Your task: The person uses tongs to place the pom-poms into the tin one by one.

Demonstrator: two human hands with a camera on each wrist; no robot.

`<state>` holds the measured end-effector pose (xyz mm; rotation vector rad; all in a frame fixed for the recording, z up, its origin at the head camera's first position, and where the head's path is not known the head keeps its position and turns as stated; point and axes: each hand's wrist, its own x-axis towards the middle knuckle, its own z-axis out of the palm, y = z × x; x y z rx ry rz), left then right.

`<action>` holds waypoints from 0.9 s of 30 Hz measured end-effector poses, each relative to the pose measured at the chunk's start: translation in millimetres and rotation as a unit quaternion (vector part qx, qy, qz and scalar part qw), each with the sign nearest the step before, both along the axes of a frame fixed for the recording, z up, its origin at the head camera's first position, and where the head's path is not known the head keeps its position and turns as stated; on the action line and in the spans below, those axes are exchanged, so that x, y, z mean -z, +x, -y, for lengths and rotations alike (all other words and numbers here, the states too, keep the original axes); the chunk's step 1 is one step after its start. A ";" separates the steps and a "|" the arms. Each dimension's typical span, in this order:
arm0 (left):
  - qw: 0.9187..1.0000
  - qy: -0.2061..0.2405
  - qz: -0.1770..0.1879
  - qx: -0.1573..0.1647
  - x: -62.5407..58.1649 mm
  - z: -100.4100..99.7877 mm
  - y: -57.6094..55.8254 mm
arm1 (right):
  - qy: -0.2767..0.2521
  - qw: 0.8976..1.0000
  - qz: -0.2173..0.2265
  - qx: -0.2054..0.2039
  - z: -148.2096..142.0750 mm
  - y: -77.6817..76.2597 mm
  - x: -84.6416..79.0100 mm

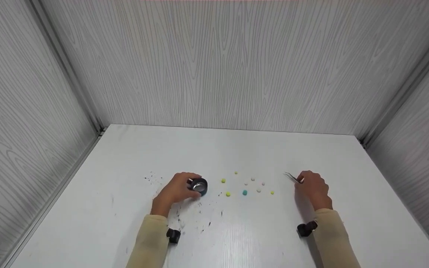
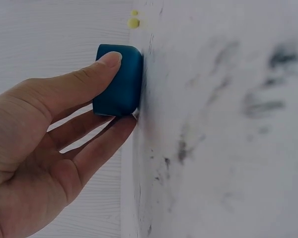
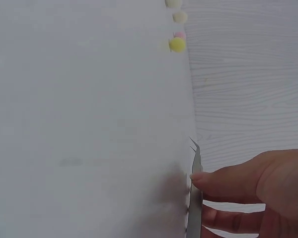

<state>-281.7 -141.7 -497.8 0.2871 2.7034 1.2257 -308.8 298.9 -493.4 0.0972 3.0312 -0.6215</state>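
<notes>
My left hand (image 1: 177, 189) grips a small dark blue cup (image 2: 128, 84) from its left side, thumb across the near wall and fingers round the far side. The head view looks down into its shiny metallic inside. At the table's right, my right hand (image 1: 314, 189) pinches bent-tipped tweezers (image 3: 195, 208), their tips slightly apart and pointing left. Between the hands lie several small pieces: yellow balls (image 1: 228, 194), a larger teal piece (image 1: 245, 192), whitish balls (image 1: 259, 190) and a pinkish one (image 1: 263, 184). The yellow balls nearest the cup lie just to its right.
The white table (image 1: 259, 230) carries dark smudges (image 1: 180, 219) and specks around my left hand. A grey wood-grain panel (image 1: 214, 67) rises behind it, with side panels at left and right. A black wrist camera (image 1: 173, 235) sits at each sleeve.
</notes>
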 end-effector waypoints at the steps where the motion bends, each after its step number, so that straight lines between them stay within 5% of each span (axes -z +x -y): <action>1: 1.000 0.001 -0.001 0.001 0.3 -0.3 0.2 | 0.000 1.000 0.000 0.001 -0.2 0.2 0.5; 16: 1.000 0.006 0.003 0.000 3.6 -2.1 1.3 | -0.021 1.000 -0.013 -0.004 -6.7 3.2 4.1; 27: 1.000 0.016 0.004 -0.007 2.7 -0.4 1.9 | -0.084 0.992 -0.080 -0.045 3.6 1.8 -16.3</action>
